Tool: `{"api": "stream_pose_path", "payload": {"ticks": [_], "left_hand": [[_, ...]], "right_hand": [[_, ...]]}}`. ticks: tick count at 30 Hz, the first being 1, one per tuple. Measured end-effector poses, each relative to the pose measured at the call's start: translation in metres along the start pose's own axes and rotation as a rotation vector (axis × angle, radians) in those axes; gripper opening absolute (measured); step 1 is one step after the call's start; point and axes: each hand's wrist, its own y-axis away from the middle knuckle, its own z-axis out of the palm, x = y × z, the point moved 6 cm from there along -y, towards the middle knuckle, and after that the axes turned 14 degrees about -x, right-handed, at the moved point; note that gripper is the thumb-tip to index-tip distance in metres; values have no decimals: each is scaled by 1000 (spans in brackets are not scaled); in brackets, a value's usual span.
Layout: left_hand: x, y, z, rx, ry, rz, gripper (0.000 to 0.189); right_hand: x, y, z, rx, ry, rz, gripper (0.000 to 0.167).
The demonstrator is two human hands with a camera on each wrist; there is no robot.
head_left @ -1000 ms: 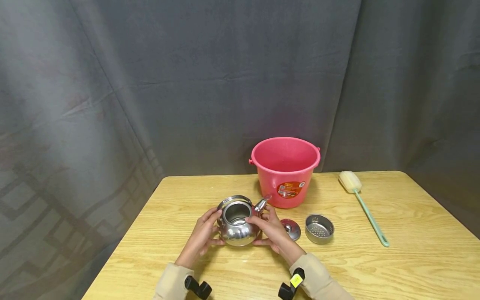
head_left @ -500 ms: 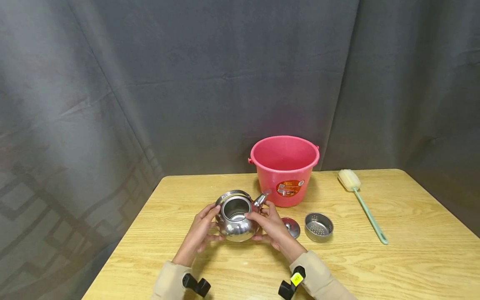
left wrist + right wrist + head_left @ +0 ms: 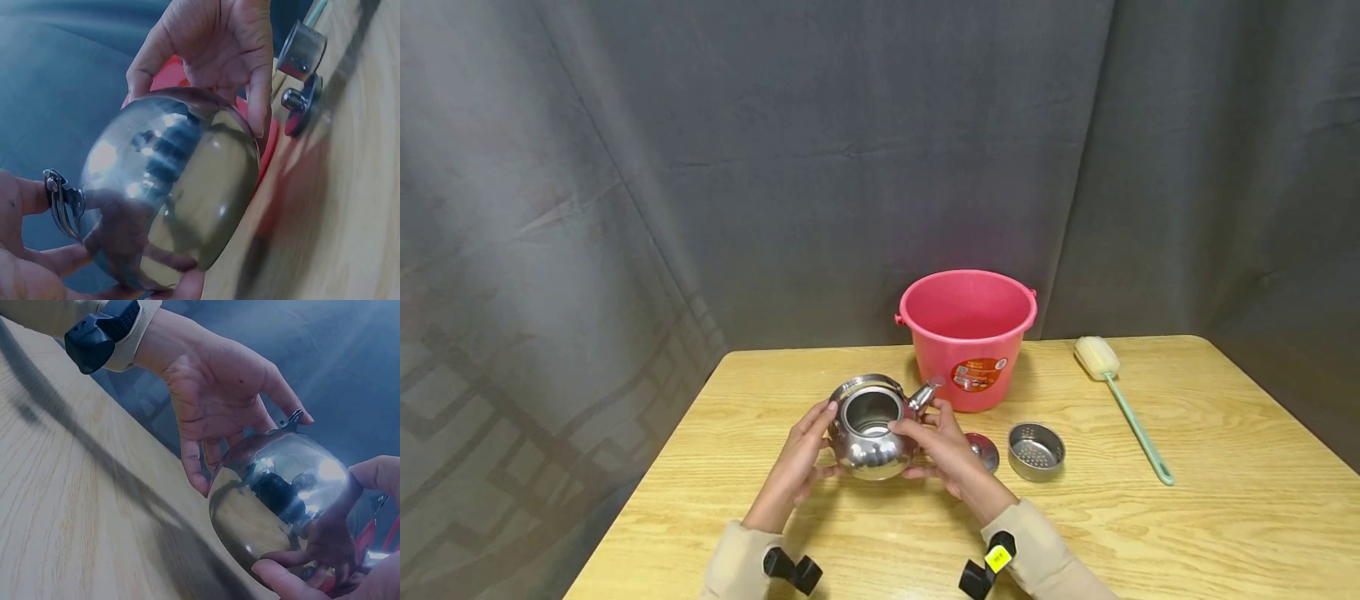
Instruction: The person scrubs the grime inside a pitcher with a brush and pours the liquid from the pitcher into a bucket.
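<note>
A shiny steel kettle point(image 3: 874, 460) is held lidless between both hands, its round mouth facing up toward the head camera. Its spout point(image 3: 922, 395) points to the far right, and the handle point(image 3: 859, 383) lies folded at the far side of the mouth. My left hand point(image 3: 801, 462) grips the left side, thumb near the handle's hinge. On the other side my right hand point(image 3: 951, 454) grips the body below the spout, its thumb at the rim. In the left wrist view, the kettle's rounded belly point(image 3: 181, 181) hangs above the wood, both hands around it.
Right of the hands lie the kettle lid point(image 3: 984, 454) and a perforated steel strainer point(image 3: 1036, 452). Behind them stands a pink bucket point(image 3: 966, 354). A sponge brush point(image 3: 1123, 408) with a green handle lies farther right on the wooden table point(image 3: 760, 392). Grey curtains point(image 3: 850, 208) hang behind.
Both hands have raised the kettle a little and moved it slightly away from me, keeping the same grip. The bucket, lid, strainer and brush stay in place.
</note>
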Motion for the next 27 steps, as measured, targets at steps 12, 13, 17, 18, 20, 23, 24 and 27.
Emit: {"api": "stream_pose_path", "payload": {"ticks": [12, 13, 17, 18, 20, 23, 24, 27], "left_hand": [[26, -4, 17, -97, -28, 47, 65], [28, -5, 18, -105, -32, 46, 66], [35, -7, 24, -120, -43, 49, 66], [37, -8, 26, -122, -44, 52, 67], [40, -9, 29, -124, -35, 62, 66], [44, -11, 34, -132, -24, 73, 65], [45, -11, 35, -136, -24, 74, 65], [47, -14, 37, -146, -28, 76, 63]], "right_hand": [[-18, 8, 2, -7, -88, -45, 77], [-20, 9, 2, -11, -93, -49, 77], [-30, 13, 1, -22, -95, -56, 74], [-32, 14, 0, -23, -91, -58, 73], [-37, 16, -3, -29, -91, -53, 71], [-43, 19, -9, -59, -98, -31, 69], [-46, 20, -12, -75, -100, -19, 68], [-54, 24, -23, -119, -71, 20, 67]]}}
